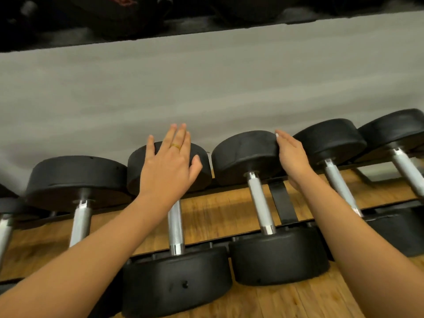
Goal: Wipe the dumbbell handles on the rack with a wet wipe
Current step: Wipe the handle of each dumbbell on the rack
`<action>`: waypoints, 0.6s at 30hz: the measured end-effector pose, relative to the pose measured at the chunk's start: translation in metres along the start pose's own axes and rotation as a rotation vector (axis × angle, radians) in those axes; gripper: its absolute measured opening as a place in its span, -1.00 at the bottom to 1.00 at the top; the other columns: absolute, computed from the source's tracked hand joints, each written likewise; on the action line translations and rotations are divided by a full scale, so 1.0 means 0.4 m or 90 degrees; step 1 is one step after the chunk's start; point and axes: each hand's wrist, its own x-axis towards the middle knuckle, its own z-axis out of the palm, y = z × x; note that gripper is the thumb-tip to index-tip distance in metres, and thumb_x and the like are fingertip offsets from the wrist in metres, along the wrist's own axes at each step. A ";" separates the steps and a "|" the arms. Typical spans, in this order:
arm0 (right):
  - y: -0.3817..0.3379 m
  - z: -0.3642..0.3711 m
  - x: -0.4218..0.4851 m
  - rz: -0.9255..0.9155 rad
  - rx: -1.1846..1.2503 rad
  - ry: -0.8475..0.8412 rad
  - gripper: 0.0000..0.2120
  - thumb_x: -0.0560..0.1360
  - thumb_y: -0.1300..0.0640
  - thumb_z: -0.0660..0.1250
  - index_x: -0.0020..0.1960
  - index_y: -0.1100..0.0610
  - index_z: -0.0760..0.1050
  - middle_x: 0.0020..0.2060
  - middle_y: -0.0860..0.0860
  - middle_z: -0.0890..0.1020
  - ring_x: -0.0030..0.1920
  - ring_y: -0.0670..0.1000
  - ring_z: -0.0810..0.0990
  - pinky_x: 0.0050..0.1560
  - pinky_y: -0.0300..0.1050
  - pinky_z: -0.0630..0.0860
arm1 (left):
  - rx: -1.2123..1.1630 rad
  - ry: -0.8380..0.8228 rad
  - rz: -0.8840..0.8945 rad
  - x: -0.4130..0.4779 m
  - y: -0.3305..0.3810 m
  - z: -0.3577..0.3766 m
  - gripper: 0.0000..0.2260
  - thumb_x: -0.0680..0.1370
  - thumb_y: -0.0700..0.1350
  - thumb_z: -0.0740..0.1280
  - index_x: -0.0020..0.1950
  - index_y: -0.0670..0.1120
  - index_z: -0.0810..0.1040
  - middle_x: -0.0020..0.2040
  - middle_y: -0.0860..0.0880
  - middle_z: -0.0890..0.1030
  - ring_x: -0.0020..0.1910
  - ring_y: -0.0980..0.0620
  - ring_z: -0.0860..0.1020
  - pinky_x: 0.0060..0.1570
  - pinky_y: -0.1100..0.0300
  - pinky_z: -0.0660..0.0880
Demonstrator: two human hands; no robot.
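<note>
Fingers [177,137] straight, empty, on left hand [168,164] and right hand [292,157]; handle [175,226], axis 12-to-6, lies 6 o'clock of left.

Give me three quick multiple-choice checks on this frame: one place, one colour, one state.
1. The left hand lies: A on a near head; B over a dumbbell's far head; C on the floor.
2. Its ring is: A silver; B black; C gold.
3. The right hand is: A open, fingers straight; B fisted; C gripping a handle.
Key: B, the hand overlaps that far black head; C, a yellow band shows; A, straight fingers lie beside the next head.
</note>
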 end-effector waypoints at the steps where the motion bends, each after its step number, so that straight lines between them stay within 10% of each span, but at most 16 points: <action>1: 0.003 0.004 0.002 0.006 0.013 0.019 -0.55 0.70 -0.02 0.12 0.55 0.04 0.31 0.45 -0.02 0.44 0.44 -0.01 0.40 0.47 -0.02 0.32 | -0.005 0.014 0.022 0.001 -0.005 0.005 -0.44 0.71 0.13 -0.05 0.62 -0.12 0.30 0.65 -0.08 0.22 0.65 -0.03 0.12 0.55 -0.27 0.17; 8: 0.015 0.033 0.000 0.008 0.067 0.092 -0.70 0.65 -0.04 0.20 0.20 0.05 0.62 0.09 0.05 0.69 0.15 0.06 0.64 0.22 0.03 0.54 | -0.034 0.067 0.101 0.001 -0.039 0.027 -0.42 0.71 0.17 -0.11 0.53 -0.09 0.46 0.55 -0.03 0.43 0.60 0.00 0.27 0.52 -0.24 0.20; 18: 0.051 -0.007 -0.011 0.021 0.092 0.046 -0.60 0.62 -0.02 0.21 0.38 0.14 0.50 0.17 0.11 0.65 0.15 0.08 0.62 0.05 -0.07 0.54 | -0.063 0.074 0.086 -0.011 -0.039 0.034 -0.47 0.71 0.13 0.00 0.56 -0.12 0.42 0.53 -0.06 0.45 0.55 -0.03 0.35 0.53 -0.21 0.22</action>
